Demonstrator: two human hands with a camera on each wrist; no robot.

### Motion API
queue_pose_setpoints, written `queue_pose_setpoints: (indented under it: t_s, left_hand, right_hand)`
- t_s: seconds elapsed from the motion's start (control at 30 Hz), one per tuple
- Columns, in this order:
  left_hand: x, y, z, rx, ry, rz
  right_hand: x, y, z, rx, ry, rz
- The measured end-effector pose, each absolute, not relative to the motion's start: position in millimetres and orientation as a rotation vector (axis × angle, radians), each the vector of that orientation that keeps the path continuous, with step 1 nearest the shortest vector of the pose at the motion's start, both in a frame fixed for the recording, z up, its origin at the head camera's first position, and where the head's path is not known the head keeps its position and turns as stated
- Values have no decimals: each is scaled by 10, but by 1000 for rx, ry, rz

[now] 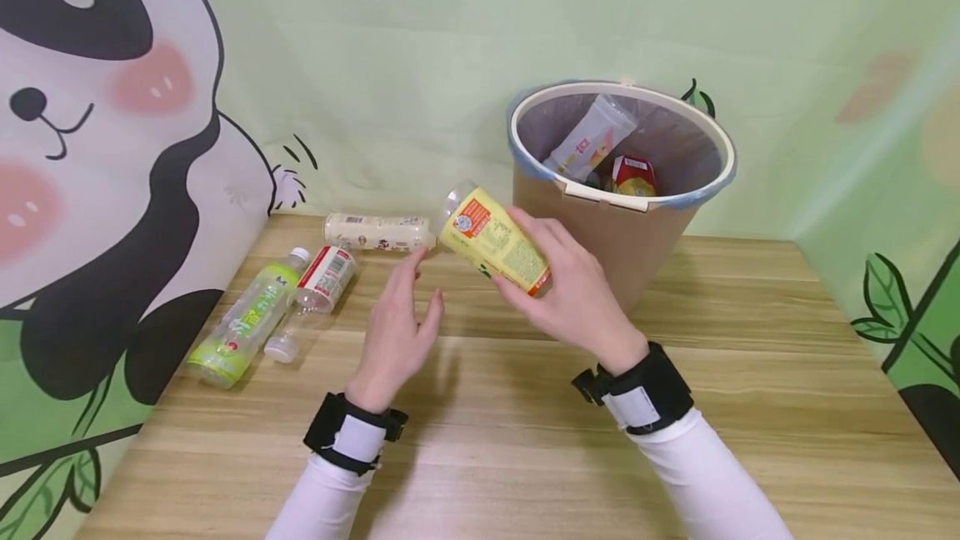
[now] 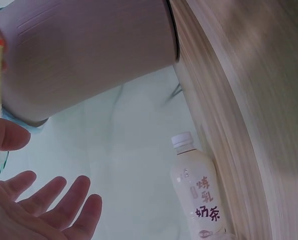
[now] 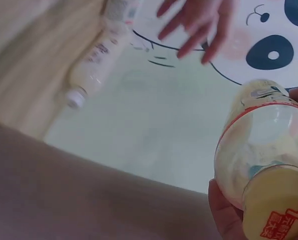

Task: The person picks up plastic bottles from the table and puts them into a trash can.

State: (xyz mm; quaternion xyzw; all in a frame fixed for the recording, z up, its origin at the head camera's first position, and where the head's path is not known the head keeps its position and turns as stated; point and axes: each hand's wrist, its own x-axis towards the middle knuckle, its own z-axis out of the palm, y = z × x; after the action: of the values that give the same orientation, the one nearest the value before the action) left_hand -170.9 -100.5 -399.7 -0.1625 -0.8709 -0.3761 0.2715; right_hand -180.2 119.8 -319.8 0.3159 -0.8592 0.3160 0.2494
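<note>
My right hand [image 1: 570, 294] grips a clear plastic bottle [image 1: 498, 240] with a yellow label, thumb below and fingers above. The bottle is tilted in the air in front of the bin; its yellow cap [image 3: 275, 202] with red print shows in the right wrist view. My left hand [image 1: 393, 332] is raised to the left of it, fingers extended and holding nothing. Beyond the left fingertips lies a cream milk tea bottle [image 1: 378, 232] with a white cap [image 2: 182, 139].
A brown trash bin [image 1: 585, 232] with a bag liner stands at the back right, holding a clear bottle [image 1: 592, 140] and a red-and-yellow package [image 1: 634, 177]. Left on the wooden table [image 1: 525, 440] lie a green-labelled bottle [image 1: 247, 319] and a red-and-white-labelled bottle [image 1: 327, 277].
</note>
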Motion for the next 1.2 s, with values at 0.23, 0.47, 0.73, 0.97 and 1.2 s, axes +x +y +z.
queue_pose_setpoints:
  t_s: [0.23,0.47,0.73,0.97,1.2]
  left_hand:
    - [-1732,-995,-3989,-445,-2324,-984]
    - [-1757,-956,-3994,-455,-2328,-984]
    - [-1759,-953,-4007,-457,-2325,-987]
    - [-1750,-966,-4014,-456,-2339,-975]
    - [-1738,-964,-4021,-454,-2349,-981]
  right_hand:
    - [-1840,1249,-2758,916,-2252,798]
    - [-1947,1301,-2358,920,-2150,917]
    - [-2186,1506,-2128,758,-2198,925]
    - [-2396,1694,-2096,599,-2294,847]
    - [-2506,1802,-2143,528,-2376,828]
